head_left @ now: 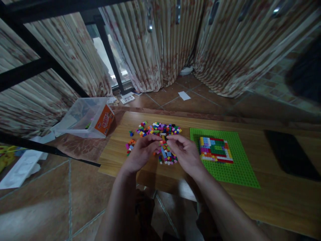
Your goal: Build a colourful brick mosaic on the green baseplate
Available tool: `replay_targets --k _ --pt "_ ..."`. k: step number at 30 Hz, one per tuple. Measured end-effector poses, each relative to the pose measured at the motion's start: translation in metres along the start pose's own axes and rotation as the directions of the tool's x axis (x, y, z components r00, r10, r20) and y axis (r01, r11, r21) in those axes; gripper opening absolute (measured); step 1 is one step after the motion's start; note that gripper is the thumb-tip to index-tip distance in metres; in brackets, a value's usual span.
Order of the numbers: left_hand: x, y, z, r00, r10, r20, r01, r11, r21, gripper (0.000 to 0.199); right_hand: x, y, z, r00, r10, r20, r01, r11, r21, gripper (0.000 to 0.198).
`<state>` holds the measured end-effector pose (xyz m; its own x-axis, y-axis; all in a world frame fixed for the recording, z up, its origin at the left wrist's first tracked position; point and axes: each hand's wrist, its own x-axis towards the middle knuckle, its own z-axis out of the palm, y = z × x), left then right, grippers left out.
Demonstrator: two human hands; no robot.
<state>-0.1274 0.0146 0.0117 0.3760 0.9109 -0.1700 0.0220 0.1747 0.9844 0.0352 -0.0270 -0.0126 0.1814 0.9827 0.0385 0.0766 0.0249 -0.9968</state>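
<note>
My left hand [142, 152] and my right hand [187, 154] face each other over a loose pile of small toy bricks [168, 128] on a wooden table. The thumb and fingers of each are pinched together. Small bricks show between the fingertips, but I cannot tell which are held and which lie in the pile behind. Right of my right hand lies a green studded baseplate [240, 170]. On it stands a low rectangular build of multicoloured bricks [217, 150], with a green area in its middle.
A black flat slab [292, 154] rests on the table [281, 197] at the right. On the floor to the left stands a clear plastic box [85, 115] with an orange label. White packaging [22, 167] lies farther left, and striped curtains [155, 50] hang behind.
</note>
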Motion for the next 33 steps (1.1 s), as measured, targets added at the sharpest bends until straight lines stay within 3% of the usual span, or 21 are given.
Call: replay_targets --k 5,9,14,17,20,23,27,33 --pt "0.004 -0.003 0.012 0.999 0.026 0.026 -0.026 0.999 -0.021 0.029 0.003 -0.005 -0.001 0.995 0.104 -0.012 -0.101 0.982 0.162 0.031" --pt "0.005 -0.005 0.018 0.997 0.065 0.04 -0.064 0.998 -0.012 0.027 0.003 -0.008 -0.001 0.993 0.107 -0.04 -0.1 0.982 0.16 0.03" --pt "0.007 -0.007 0.029 0.998 0.035 -0.048 -0.037 0.999 -0.037 0.019 0.002 -0.004 -0.003 0.993 0.076 -0.089 -0.069 0.994 0.079 0.026" --pt "0.009 -0.007 0.033 0.998 0.006 -0.055 -0.013 0.992 -0.124 0.021 0.002 -0.003 -0.004 0.989 0.12 -0.083 -0.105 0.981 0.163 0.026" --pt "0.01 -0.007 0.033 0.998 -0.04 -0.048 0.027 0.967 -0.255 0.025 0.002 -0.004 -0.004 0.98 0.188 -0.057 -0.159 0.929 0.333 0.028" --pt "0.009 -0.006 0.033 0.997 -0.071 -0.021 0.058 0.928 -0.367 0.029 0.004 -0.004 -0.004 0.956 0.294 0.002 -0.251 0.812 0.526 0.028" --pt "0.008 -0.004 0.034 0.996 -0.084 -0.02 0.068 0.907 -0.415 0.028 0.007 -0.003 -0.006 0.917 0.39 0.087 -0.353 0.688 0.634 0.02" --pt "0.008 -0.004 0.039 0.993 -0.073 -0.09 0.04 0.946 -0.321 0.023 0.005 -0.011 -0.005 0.921 0.366 0.129 -0.366 0.705 0.608 0.026"
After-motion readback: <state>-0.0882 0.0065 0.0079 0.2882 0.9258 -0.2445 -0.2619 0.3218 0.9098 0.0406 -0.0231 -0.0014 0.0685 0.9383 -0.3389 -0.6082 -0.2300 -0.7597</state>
